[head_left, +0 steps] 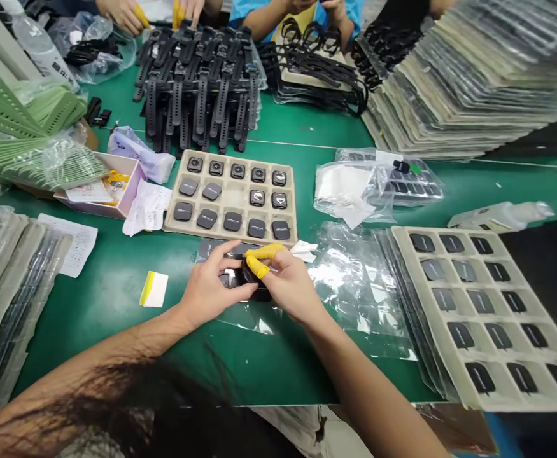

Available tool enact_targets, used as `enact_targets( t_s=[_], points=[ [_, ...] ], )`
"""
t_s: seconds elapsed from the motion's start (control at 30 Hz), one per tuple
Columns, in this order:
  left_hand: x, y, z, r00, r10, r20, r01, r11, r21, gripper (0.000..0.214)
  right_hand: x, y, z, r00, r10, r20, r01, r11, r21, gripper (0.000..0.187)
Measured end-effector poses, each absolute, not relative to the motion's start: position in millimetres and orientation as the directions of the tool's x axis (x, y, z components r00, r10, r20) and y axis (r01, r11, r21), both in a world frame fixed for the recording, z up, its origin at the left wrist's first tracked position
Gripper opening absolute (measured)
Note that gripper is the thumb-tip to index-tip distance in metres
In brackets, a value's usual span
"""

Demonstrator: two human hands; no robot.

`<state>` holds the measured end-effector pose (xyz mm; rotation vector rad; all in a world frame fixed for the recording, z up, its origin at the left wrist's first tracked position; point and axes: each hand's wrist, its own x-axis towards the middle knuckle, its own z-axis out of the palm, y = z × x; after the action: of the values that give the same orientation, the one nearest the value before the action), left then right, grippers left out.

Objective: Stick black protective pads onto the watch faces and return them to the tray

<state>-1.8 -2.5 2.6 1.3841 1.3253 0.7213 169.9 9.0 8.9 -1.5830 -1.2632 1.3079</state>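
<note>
Inside table's point(82, 312) near edge | right hand point(295, 286) pinches dark piece point(249, 271); left hand point(210, 286) curls round it, grip unclear | step: likely fine handling | next: calls for steady fingertips

Tabletop point(282, 372): solid green. Yellow finger cots point(258, 267) cover fingertips of the right hand point(295, 283); the held piece point(249, 272) is black. Centre tray point(234, 197): beige, with black watch cases point(237, 171) and dark grey square covers point(232, 221) bearing pale lettering. Side tray point(438, 254): beige. Watch straps point(200, 95): black, with rows of holes. Stacked straps point(44, 162): light green. Notepad point(158, 290): white, one yellow edge. Box point(135, 187): pale pink. Tissue pack point(139, 152): lilac and white. Co-worker's shirt point(354, 16): bright blue. Tall tray stack point(473, 76): striped in beige and grey.
</note>
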Motion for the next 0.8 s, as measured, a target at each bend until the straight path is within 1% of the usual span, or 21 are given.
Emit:
enact_targets(
  t_s=[0.07, 0.13, 0.3, 0.47, 0.53, 0.6, 0.67, 0.7, 0.73, 0.77, 0.8],
  points=[
    [-2, -3, 3, 0.234, 0.947, -0.221, 0.351, 0.130, 0.927, 0.079, 175, 10, 13, -0.030, 0.936, -0.351, 0.210, -0.338, -0.918, 0.017],
    [-1, -2, 4, 0.261, 0.945, -0.197, 0.363, 0.093, 0.927, 0.074, 177, 9, 15, -0.040, 0.923, -0.382, 0.173, -0.370, -0.913, 0.017],
    [0, 1, 4, 0.259, 0.951, -0.167, 0.339, 0.072, 0.938, 0.055, 176, 1, 16, 0.004, 0.957, -0.291, 0.225, -0.285, -0.932, 0.014],
    [1, 1, 4, 0.244, 0.950, -0.193, 0.318, 0.110, 0.942, 0.057, 166, -3, 16, 0.025, 0.959, -0.281, 0.218, -0.280, -0.935, 0.010],
    [1, 0, 4, 0.228, 0.952, -0.203, 0.313, 0.125, 0.942, 0.054, 167, -2, 19, 0.012, 0.968, -0.250, 0.233, -0.246, -0.941, 0.010],
    [1, 0, 4, 0.218, 0.955, -0.199, 0.295, 0.130, 0.947, 0.052, 180, 5, 25, -0.019, 0.981, -0.196, 0.239, -0.185, -0.953, 0.013],
    [1, -1, 3, 0.224, 0.954, -0.200, 0.264, 0.138, 0.955, 0.050, 209, 16, 30, -0.009, 0.990, -0.142, 0.192, -0.138, -0.972, 0.017],
    [0, -1, 2, 0.226, 0.952, -0.204, 0.249, 0.146, 0.958, 0.050, 229, 23, 31, 0.045, 0.992, -0.122, 0.149, -0.127, -0.981, 0.019],
    [0, -1, 2, 0.229, 0.951, -0.209, 0.236, 0.154, 0.959, 0.049, 250, 30, 31, 0.101, 0.988, -0.118, 0.151, -0.133, -0.980, 0.023],
    [0, -1, 2, 0.232, 0.949, -0.215, 0.227, 0.162, 0.960, 0.049, 270, 36, 30, 0.182, 0.978, -0.099, 0.247, -0.143, -0.958, 0.025],
    [0, -1, 1, 0.235, 0.947, -0.217, 0.221, 0.165, 0.961, 0.049, 287, 41, 27, 0.245, 0.966, -0.086, 0.411, -0.184, -0.893, 0.026]
  ],
)
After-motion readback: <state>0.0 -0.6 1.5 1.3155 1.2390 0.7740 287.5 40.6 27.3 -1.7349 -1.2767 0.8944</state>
